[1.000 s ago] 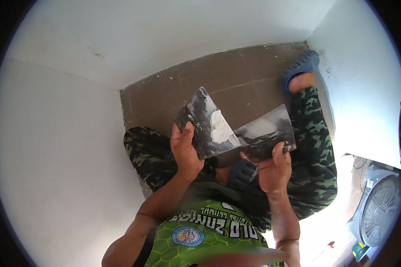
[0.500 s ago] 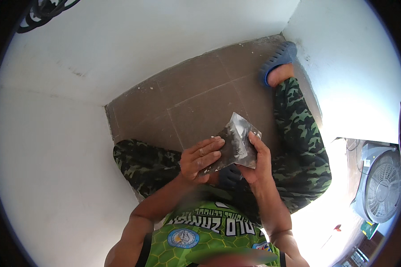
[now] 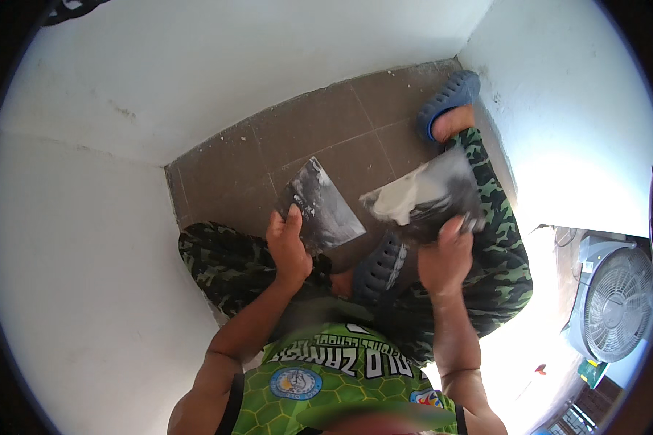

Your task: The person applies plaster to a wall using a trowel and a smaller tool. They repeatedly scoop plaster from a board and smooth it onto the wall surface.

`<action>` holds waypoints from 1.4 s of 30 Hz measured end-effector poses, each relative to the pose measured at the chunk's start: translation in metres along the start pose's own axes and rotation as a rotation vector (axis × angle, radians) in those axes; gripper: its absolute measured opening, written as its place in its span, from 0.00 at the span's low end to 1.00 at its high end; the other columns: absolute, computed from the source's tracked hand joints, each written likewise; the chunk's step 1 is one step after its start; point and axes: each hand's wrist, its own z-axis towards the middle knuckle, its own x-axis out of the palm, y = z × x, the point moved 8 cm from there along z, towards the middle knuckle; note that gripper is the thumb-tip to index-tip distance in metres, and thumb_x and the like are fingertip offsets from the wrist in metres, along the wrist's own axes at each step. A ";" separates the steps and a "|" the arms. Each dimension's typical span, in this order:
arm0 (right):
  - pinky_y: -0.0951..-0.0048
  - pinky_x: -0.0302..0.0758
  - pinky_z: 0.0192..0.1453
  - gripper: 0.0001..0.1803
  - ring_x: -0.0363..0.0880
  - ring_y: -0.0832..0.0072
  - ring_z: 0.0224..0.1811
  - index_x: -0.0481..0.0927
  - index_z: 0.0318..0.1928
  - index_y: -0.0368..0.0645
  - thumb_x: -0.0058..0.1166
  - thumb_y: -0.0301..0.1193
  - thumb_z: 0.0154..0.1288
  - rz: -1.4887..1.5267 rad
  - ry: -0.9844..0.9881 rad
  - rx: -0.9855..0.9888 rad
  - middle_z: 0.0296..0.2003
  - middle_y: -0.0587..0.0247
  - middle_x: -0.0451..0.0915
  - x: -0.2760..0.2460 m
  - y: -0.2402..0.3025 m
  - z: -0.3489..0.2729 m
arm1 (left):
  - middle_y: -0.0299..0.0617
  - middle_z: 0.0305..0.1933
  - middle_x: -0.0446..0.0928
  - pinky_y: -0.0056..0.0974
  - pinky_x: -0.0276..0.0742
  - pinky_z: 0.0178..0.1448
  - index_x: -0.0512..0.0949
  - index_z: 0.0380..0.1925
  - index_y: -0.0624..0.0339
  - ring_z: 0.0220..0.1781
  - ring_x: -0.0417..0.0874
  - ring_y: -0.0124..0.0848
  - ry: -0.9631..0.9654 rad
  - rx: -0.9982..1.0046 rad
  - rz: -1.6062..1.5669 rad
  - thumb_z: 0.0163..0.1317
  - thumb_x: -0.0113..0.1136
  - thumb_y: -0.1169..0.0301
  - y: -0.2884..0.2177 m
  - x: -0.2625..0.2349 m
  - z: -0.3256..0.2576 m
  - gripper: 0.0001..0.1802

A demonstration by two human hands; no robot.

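Near the middle of the frame the left hand point(image 3: 289, 246) grips the lower edge of a flat metal blade point(image 3: 321, 206), thumb laid on its grey, smeared face, the blade tilting up toward the upper left. To its right, the right hand point(image 3: 442, 259) is closed on a second, wider blade point(image 3: 428, 194) that carries a heap of white putty point(image 3: 397, 203) on its left part. The two blades stand near each other but apart, and the hands are apart too. Beneath them lie brown floor tiles point(image 3: 305, 138) in a corner of white walls point(image 3: 196, 87). A blue slipper point(image 3: 448, 98) shows at upper right, another point(image 3: 379, 268) between the hands, over camouflage trousers point(image 3: 228, 264). A white fan point(image 3: 617, 301) stands at the right edge.
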 end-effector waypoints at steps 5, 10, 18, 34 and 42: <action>0.50 0.73 0.68 0.35 0.73 0.44 0.65 0.78 0.65 0.52 0.71 0.28 0.54 0.333 0.337 -0.571 0.62 0.46 0.73 0.056 0.041 -0.030 | 0.41 0.46 0.82 0.43 0.83 0.52 0.76 0.50 0.60 0.47 0.86 0.34 0.029 -0.421 -0.253 0.76 0.55 0.66 0.022 0.031 -0.021 0.11; 0.49 0.71 0.69 0.42 0.72 0.40 0.65 0.79 0.64 0.53 0.79 0.33 0.44 0.055 0.369 -0.559 0.63 0.44 0.71 0.061 0.029 -0.031 | 0.42 0.47 0.82 0.44 0.83 0.56 0.76 0.52 0.59 0.50 0.87 0.37 -0.021 -0.408 -0.281 0.76 0.54 0.65 0.006 0.033 -0.026 0.12; 0.55 0.78 0.62 0.17 0.79 0.50 0.58 0.79 0.54 0.34 0.57 0.35 0.74 1.119 0.134 0.630 0.57 0.46 0.76 0.075 -0.087 -0.048 | 0.41 0.48 0.81 0.41 0.81 0.56 0.75 0.53 0.61 0.48 0.84 0.32 0.055 0.138 -0.257 0.76 0.54 0.68 -0.055 0.025 0.000 0.12; 0.58 0.83 0.50 0.21 0.84 0.67 0.42 0.77 0.53 0.33 0.44 0.41 0.83 0.969 0.182 0.602 0.44 0.59 0.83 0.070 -0.104 -0.044 | 0.40 0.51 0.80 0.42 0.76 0.61 0.75 0.58 0.63 0.53 0.81 0.31 -0.115 0.101 -0.039 0.75 0.56 0.67 -0.012 0.048 0.008 0.17; 0.65 0.81 0.49 0.25 0.82 0.67 0.42 0.73 0.58 0.35 0.48 0.46 0.80 0.327 0.088 0.382 0.37 0.61 0.82 0.060 -0.126 -0.031 | 0.41 0.58 0.81 0.46 0.75 0.67 0.76 0.59 0.59 0.59 0.83 0.36 0.045 -0.178 -0.447 0.77 0.54 0.62 0.015 0.051 0.004 0.17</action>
